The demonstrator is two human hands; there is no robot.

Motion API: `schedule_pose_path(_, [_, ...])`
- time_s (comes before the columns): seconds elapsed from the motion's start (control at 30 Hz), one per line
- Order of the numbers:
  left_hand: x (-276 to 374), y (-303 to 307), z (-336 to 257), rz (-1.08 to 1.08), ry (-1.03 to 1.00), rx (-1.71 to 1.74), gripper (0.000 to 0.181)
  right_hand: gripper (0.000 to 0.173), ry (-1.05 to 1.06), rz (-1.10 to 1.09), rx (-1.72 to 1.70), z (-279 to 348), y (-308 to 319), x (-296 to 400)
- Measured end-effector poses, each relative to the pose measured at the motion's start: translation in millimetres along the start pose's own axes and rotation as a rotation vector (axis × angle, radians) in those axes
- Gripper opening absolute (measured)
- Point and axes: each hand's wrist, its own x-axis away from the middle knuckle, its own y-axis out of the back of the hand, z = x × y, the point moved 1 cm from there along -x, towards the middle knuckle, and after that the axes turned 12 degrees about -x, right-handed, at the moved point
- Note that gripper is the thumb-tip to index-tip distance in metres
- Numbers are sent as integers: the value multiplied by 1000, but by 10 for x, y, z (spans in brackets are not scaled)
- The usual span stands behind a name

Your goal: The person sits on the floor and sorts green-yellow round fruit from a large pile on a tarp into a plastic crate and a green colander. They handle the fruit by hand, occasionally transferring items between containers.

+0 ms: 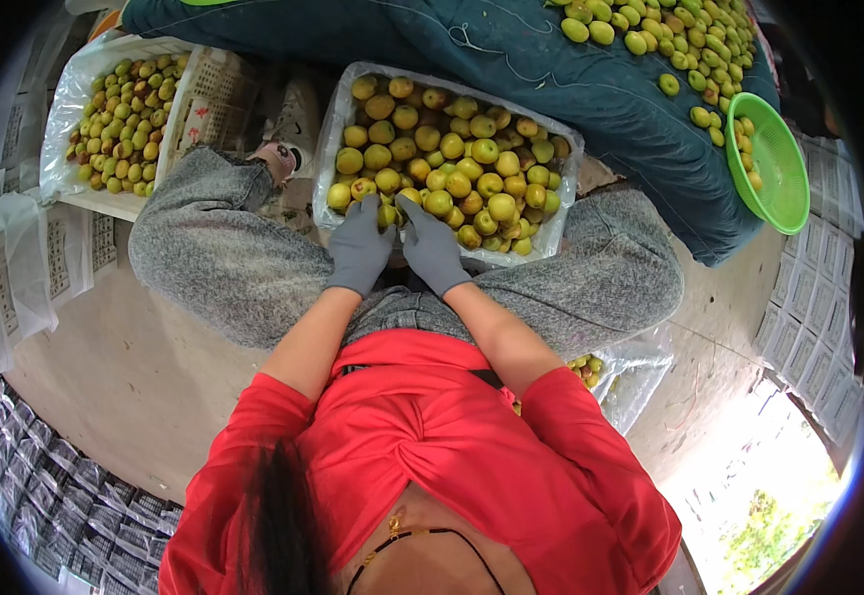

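Observation:
A white crate lined with clear plastic (569,201) stands before me between my legs, filled with yellow-green fruits (485,152) that look like jujubes, some with brown patches. Both hands wear grey gloves and reach over its near left edge. My left hand (361,249) has one fruit (387,216) between its thumb and forefinger. Close beside it, my right hand (433,245) points its fingers toward the same fruit. Whether the right fingers grip anything is hidden by the hand itself.
Another lined crate (60,152) of fruits stands at the left, beside a shoe (299,123). A dark teal cloth (625,119) bears piled fruits (688,44) and a green plastic basket (785,175). Behind my right leg lies a plastic bag (636,372) near more fruits.

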Motion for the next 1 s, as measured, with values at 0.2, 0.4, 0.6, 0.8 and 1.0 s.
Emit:
schedule_pose_path(0.2, [-51, -108, -65, -120, -66, 22, 49, 49, -109, 131, 276, 300, 181, 12])
schedule_pose_path(0.4, [-64, -90, 191, -5, 80, 513, 40, 41, -98, 126, 242, 260, 279, 164])
schedule_pose_path(0.6, [-51, -34, 19, -144, 2, 212, 39, 33, -184, 113, 154, 123, 312, 193])
schedule_pose_path(0.8, [-69, -142, 98, -187, 12, 327, 40, 41, -144, 43, 65, 171, 281, 189])
schedule_pose_path(1.0, [-51, -127, 106, -130, 37, 346, 39, 44, -127, 89, 51, 200, 209, 137])
